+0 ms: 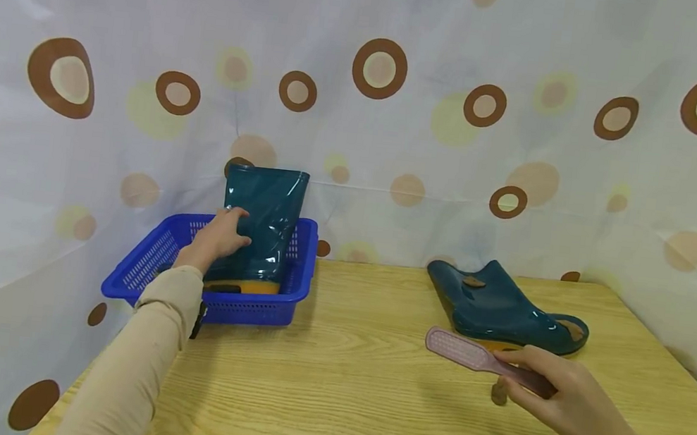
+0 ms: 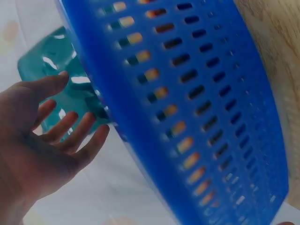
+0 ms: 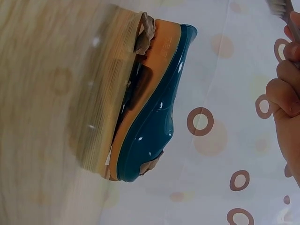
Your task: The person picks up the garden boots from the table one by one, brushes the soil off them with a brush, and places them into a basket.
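My left hand [image 1: 213, 235] is at the shaft of a dark green rubber boot [image 1: 266, 216], fingers spread and relaxed. That boot stands upright, its yellow sole low in a blue plastic basket [image 1: 305, 270]. In the left wrist view the thumb and fingers of the hand [image 2: 51, 140] are apart, with the boot [image 2: 47, 56] behind them. My right hand [image 1: 577, 405] grips a pinkish brush [image 1: 462, 350] by its handle; pale bristles show in the right wrist view. Beyond it a second green boot [image 1: 504, 312] rests on the table, brown clumps stuck to it.
A small brown lump [image 1: 499, 391] shows just below the brush handle. The light wood table [image 1: 343, 387] runs between basket and second boot. A white curtain [image 1: 420, 140] with brown circles hangs behind. The basket's slotted side wall [image 2: 187, 93] fills much of the left wrist view.
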Demonstrator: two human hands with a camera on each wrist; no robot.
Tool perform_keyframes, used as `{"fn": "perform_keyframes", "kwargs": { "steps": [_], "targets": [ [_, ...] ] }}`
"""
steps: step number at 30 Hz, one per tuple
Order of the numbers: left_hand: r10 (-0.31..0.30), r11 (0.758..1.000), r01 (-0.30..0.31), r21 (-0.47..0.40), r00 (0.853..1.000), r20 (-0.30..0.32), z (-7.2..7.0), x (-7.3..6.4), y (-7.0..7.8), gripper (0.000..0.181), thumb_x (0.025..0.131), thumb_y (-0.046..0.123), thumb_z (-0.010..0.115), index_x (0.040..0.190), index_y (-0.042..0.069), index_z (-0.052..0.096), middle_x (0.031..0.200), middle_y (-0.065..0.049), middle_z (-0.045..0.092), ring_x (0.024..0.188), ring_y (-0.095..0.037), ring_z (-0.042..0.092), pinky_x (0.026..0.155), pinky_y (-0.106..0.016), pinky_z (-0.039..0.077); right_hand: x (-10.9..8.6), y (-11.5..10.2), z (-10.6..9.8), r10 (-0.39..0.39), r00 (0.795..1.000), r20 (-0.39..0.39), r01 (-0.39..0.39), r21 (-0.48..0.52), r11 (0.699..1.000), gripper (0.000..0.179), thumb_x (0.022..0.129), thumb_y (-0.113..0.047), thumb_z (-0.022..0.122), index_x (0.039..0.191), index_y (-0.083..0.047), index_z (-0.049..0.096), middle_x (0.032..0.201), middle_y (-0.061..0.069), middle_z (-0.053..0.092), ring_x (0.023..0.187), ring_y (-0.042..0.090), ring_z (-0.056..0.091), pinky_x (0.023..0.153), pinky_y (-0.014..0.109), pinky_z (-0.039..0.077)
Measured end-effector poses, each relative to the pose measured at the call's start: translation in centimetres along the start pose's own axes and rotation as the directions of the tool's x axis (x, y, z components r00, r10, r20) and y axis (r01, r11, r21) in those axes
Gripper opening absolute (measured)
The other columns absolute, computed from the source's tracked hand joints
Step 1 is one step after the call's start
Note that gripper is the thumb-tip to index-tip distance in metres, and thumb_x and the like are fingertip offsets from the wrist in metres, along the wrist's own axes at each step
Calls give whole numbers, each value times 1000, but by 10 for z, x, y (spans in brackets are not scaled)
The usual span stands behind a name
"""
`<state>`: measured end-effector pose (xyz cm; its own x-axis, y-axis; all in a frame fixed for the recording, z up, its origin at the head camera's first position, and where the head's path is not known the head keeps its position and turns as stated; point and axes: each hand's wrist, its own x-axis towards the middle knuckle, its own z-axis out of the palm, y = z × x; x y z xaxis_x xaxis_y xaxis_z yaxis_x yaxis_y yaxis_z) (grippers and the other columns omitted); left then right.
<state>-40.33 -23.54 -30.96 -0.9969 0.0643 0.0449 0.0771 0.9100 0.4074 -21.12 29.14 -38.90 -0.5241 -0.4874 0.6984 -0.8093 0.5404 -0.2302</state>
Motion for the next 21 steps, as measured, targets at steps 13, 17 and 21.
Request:
{"fn": "perform_keyframes", "kwargs": {
  "steps": [13, 17, 21],
  "targets": [
    [182, 983, -182, -7, 983, -5, 17, 1, 67, 51, 100, 23, 58, 147, 12, 42, 143, -18, 47, 131, -37, 50, 108, -58, 43, 0, -4, -3, 29, 999, 14, -28, -27, 999, 51, 69, 9, 81, 113, -14, 70, 87, -20, 60, 59, -10, 40, 51, 4, 34],
    [214, 977, -214, -2, 977, -6, 25, 3, 86, 48, 100, 23, 58, 145, 13, 45, 142, -16, 49, 130, -35, 52, 108, -57, 44, 2, -4, -3, 10, 1000, -4, -10, -3, 1000, 51, 69, 9, 81, 113, -13, 70, 86, -17, 61, 60, -10, 40, 50, 5, 34],
    [253, 967, -253, 15, 967, 2, 33, 5, 102, 48, 99, 24, 58, 144, 13, 46, 145, -14, 49, 132, -33, 51, 109, -55, 44, 2, -4, -5, 10, 1000, -3, -10, 3, 1000, 50, 68, 10, 81, 112, -13, 70, 86, -16, 63, 60, -10, 41, 51, 5, 34]
  ]
}}
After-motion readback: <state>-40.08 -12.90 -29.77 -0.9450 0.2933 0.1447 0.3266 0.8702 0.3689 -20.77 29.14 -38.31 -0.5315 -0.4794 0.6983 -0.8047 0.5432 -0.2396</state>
